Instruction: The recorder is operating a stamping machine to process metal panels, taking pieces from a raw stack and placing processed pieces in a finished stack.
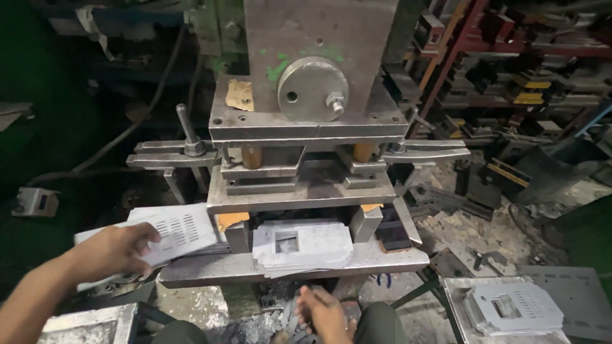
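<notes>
- Grey sheet-metal plate with rows of slots (175,232) lies under the left hand (115,251); its fingers (148,237) are spread flat over the near edge, pressing on the plate rather than closed around it, which seems to steady it on the pile beside the press.
- Right hand (325,312) sits low between the knees, below the press bed; its fingers are loosely curled and seem to hold nothing, though the view is too dim to be sure.
- Stack of punched grey plates with a square window (303,245) rests on the steel press bed (395,258), just above the right hand and well to the right of the left fingers.
- Heavy steel die block (306,159) stands over that stack.
- Second stack of finished plates (513,309) lies on a tray at far right.
</notes>
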